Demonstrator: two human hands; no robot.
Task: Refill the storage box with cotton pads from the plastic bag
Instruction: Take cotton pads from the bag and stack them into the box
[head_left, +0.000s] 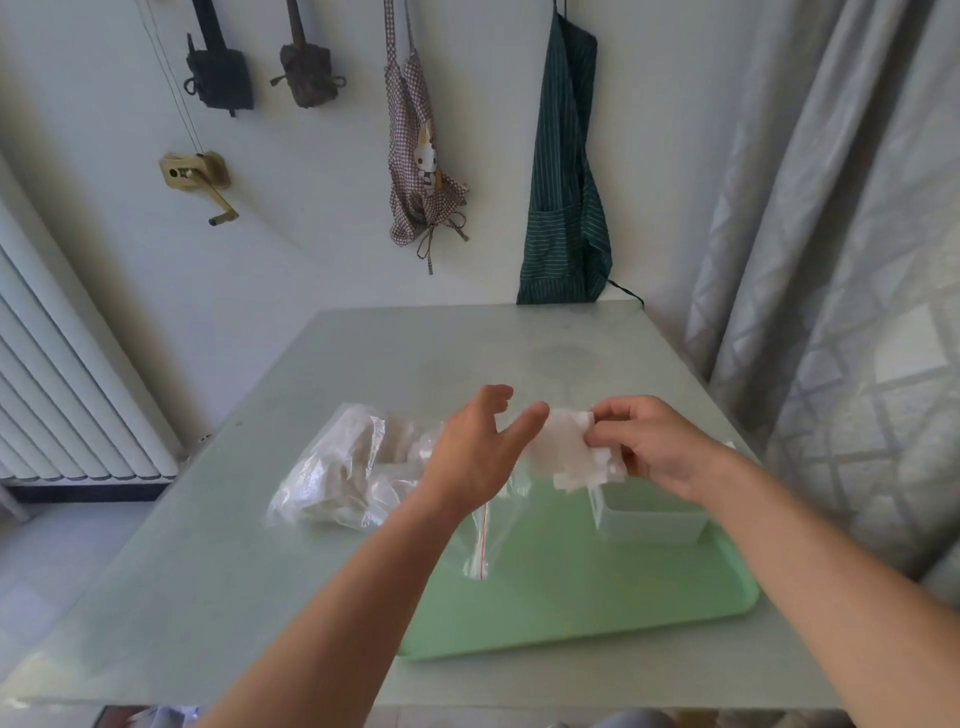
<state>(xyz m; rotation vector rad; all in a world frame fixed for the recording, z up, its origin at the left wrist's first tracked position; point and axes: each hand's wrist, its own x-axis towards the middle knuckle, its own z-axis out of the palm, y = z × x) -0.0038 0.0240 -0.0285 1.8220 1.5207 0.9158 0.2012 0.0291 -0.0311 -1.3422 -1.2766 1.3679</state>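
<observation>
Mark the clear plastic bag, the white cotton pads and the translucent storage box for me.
clear crinkled plastic bag (332, 478), head view, on its bunched left part.
stack of white square cotton pads (563, 449), head view, on the stack's exposed middle.
translucent rectangular plastic storage box (654, 525), head view, on its near side wall.

Two bare forearms (363, 597) reach from the lower edge toward the frame's centre. The left hand (480, 452) is open, fingers spread, thumb out. The right hand (655, 448), just right of it, pinches white pads (569, 452) between curled fingers and thumb
</observation>
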